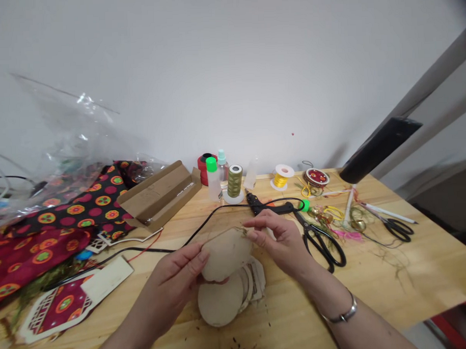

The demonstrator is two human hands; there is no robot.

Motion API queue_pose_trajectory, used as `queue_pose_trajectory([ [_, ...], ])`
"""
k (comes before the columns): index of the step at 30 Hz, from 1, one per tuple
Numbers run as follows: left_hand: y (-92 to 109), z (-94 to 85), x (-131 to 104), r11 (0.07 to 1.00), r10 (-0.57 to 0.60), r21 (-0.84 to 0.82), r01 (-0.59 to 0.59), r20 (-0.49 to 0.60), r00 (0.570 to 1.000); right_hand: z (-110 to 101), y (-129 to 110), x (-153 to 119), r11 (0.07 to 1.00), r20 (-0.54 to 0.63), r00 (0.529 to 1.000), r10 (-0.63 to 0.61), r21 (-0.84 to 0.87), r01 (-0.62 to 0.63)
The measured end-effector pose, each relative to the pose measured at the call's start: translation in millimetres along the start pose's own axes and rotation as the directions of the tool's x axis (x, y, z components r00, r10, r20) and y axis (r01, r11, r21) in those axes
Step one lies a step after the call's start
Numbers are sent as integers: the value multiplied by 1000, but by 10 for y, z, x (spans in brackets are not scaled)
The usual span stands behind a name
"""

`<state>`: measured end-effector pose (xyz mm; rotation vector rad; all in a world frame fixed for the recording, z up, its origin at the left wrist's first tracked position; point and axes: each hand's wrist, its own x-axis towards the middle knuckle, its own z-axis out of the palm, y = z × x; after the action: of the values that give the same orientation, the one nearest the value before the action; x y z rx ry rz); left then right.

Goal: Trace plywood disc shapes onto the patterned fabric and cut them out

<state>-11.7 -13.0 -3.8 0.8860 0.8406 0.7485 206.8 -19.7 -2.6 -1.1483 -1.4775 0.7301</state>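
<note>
A pale, flat piece with a wavy edge [228,253] is held up above the table at the middle of the head view. My left hand [175,278] pinches its left edge between thumb and fingers. At its upper right corner my right hand [277,239] has thumb and forefinger closed on a small tuft of dried plant bits [243,230]. Below the held piece lie a round pale disc [221,300] and a few more pale cut-out shapes [255,280], partly overlapping.
Black scissors [325,242] and a black glue gun [268,206] lie right of centre. Thread spools [235,182] and bottles [213,180] stand along the wall. Patterned fabric [66,216], a cardboard box [161,197] and a decorated tag [62,307] are left. A black cylinder [379,149] stands right.
</note>
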Motion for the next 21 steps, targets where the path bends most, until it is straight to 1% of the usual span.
queue_pose_trajectory([
  [4,-55,-68,15,988,29,152,-35,46,999,29,-27,-21,969,12,985,-170,-181,170],
  [6,-65,-89,20,980,31,192,-42,64,998,36,-26,-21,932,26,967,-252,-265,250],
  [8,-68,-98,23,977,29,207,-44,73,997,36,-23,-23,893,49,950,-308,-329,307],
  [12,-63,-96,20,966,49,250,-65,70,996,27,-21,-39,854,90,937,-338,-388,346],
  [16,-36,-79,11,946,62,314,-83,76,995,24,-21,-44,847,70,933,-353,-399,350],
  [21,9,-37,-6,925,74,367,-96,73,995,33,-21,-33,833,87,921,-380,-401,382],
])
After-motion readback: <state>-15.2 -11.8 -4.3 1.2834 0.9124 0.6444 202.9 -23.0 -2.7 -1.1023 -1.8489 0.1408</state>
